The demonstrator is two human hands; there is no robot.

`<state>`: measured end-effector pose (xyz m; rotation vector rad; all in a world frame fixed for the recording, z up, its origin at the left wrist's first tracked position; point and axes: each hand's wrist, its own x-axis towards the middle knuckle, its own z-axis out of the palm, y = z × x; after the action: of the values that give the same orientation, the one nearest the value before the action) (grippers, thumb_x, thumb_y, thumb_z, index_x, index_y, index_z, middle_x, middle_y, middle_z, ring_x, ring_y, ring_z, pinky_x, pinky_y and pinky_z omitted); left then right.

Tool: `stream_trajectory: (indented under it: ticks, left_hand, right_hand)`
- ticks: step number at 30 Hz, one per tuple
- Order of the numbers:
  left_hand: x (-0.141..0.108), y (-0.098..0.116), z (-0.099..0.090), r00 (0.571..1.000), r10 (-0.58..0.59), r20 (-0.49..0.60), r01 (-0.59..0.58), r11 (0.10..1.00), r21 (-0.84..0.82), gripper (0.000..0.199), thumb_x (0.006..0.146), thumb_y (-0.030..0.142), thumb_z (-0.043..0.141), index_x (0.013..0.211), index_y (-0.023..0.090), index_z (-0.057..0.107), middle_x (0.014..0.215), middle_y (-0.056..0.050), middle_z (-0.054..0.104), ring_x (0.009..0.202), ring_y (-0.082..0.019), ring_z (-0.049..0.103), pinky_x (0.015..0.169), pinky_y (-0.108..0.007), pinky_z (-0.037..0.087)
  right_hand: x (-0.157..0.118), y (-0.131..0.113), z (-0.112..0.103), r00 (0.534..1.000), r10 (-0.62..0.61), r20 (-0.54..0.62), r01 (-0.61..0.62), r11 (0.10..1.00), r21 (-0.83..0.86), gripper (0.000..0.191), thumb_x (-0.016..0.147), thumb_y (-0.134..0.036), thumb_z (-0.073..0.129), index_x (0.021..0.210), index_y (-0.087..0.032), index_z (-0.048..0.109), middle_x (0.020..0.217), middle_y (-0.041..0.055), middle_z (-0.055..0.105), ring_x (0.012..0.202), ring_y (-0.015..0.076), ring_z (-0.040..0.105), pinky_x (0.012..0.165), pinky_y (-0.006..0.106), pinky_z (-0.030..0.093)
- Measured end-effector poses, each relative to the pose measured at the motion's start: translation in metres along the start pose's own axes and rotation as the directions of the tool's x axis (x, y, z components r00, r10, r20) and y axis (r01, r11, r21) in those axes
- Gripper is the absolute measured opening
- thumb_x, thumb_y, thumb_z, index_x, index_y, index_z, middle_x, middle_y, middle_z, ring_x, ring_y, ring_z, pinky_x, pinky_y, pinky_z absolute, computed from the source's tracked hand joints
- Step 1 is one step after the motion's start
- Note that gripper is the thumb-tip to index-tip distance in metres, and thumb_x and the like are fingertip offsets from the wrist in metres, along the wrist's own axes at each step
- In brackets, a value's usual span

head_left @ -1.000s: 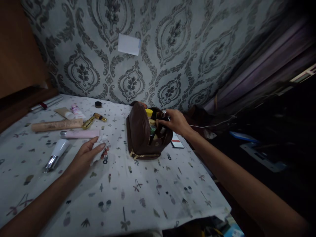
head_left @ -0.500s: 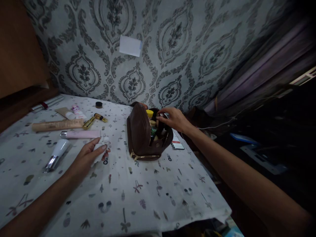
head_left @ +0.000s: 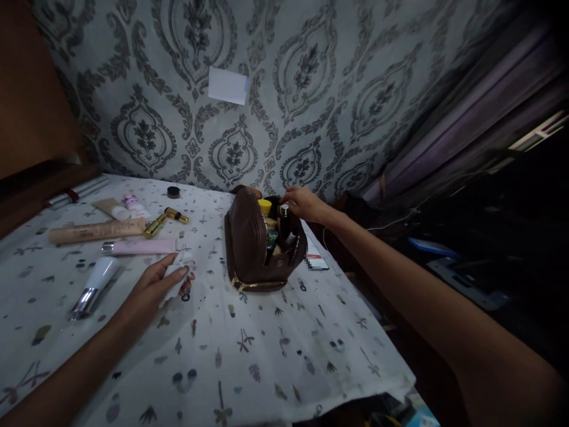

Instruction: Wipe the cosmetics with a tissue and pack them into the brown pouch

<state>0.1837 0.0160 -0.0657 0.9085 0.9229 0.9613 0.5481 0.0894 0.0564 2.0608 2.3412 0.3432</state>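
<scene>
In the head view my left hand [head_left: 153, 281] is closed around a crumpled white tissue [head_left: 175, 274] just above the table. An open brown leather makeup bag [head_left: 249, 243] stands to the right of it, its gold zipper undone. Inside the bag are a yellow-capped container [head_left: 264, 206], a dark bottle with a shiny top [head_left: 284, 220] standing upright, and other items only partly visible. My right hand [head_left: 306, 203] is over the bag's far right rim, just behind the bottle. Its fingers are loosely curved and apart, with no object visible in them; the fingertips are partly hidden.
Left of the bag lie a white brush-like item with a silver end [head_left: 95, 287], a pink tube [head_left: 137, 246], a long beige tube [head_left: 98, 230], gold tubes [head_left: 155, 225] and a black lid [head_left: 173, 192]. A phone [head_left: 316, 256] lies right of the bag, near the table's edge.
My right hand has moved off the dark bottle toward the bag's back rim, leaving the bottle standing in the bag. My left hand still holds the tissue. The view has shifted slightly.
</scene>
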Motion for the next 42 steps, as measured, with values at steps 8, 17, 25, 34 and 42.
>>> stream_trajectory:
  ticks: [8, 17, 25, 34, 42]
  left_hand:
    - [-0.001, 0.0, -0.002, 0.997, -0.074, -0.036, 0.073, 0.997, -0.025, 0.055, 0.063, 0.041, 0.09, 0.107, 0.02, 0.063, 0.08, 0.0, 0.071, 0.069, -0.012, 0.063, 0.068, -0.021, 0.052]
    - [-0.001, 0.002, -0.001, 0.999, -0.041, 0.005, 0.041, 0.999, -0.001, 0.05, 0.059, 0.044, 0.091, 0.095, 0.017, 0.067, 0.073, 0.0, 0.068, 0.062, -0.011, 0.059, 0.064, -0.022, 0.05]
    - [0.001, 0.001, 0.0, 0.999, -0.007, 0.034, 0.006, 1.0, 0.021, 0.044, 0.062, 0.045, 0.088, 0.089, 0.017, 0.067, 0.071, 0.0, 0.067, 0.061, -0.011, 0.056, 0.062, -0.022, 0.048]
    - [0.001, 0.001, 0.0, 0.997, 0.034, 0.066, -0.039, 0.997, 0.071, 0.04, 0.064, 0.046, 0.086, 0.085, 0.018, 0.066, 0.071, 0.0, 0.066, 0.062, -0.011, 0.053, 0.062, -0.022, 0.047]
    - [0.001, 0.001, 0.001, 0.998, 0.005, 0.061, -0.01, 0.997, 0.08, 0.044, 0.063, 0.045, 0.087, 0.089, 0.018, 0.064, 0.07, 0.001, 0.064, 0.061, -0.012, 0.053, 0.063, -0.023, 0.046]
  right_hand:
    - [0.005, 0.0, 0.01, 0.995, 0.041, 0.094, -0.037, 0.998, -0.049, 0.033, 0.084, -0.018, 0.059, 0.114, -0.015, 0.071, 0.122, 0.015, 0.067, 0.112, 0.027, 0.06, 0.092, 0.034, 0.046]
    - [0.004, 0.001, 0.007, 0.976, -0.138, 0.168, 0.141, 0.99, -0.007, 0.053, 0.08, -0.008, 0.049, 0.128, -0.023, 0.066, 0.127, 0.0093, 0.07, 0.121, 0.0279, 0.059, 0.095, 0.039, 0.044]
    - [0.014, 0.004, 0.002, 0.964, -0.162, 0.209, 0.201, 0.962, -0.182, 0.04, 0.082, -0.014, 0.051, 0.114, -0.027, 0.072, 0.114, 0.0086, 0.073, 0.114, 0.0319, 0.056, 0.085, 0.04, 0.039]
    - [0.025, 0.016, -0.002, 0.959, -0.249, 0.133, 0.261, 0.962, -0.082, 0.03, 0.08, -0.015, 0.055, 0.103, -0.018, 0.073, 0.096, 0.0082, 0.074, 0.095, 0.0243, 0.058, 0.085, 0.034, 0.037]
    - [0.016, 0.023, 0.003, 0.944, -0.323, 0.069, 0.308, 0.937, 0.167, 0.038, 0.079, -0.012, 0.05, 0.108, -0.014, 0.075, 0.107, 0.0097, 0.076, 0.099, 0.023, 0.067, 0.092, 0.034, 0.046]
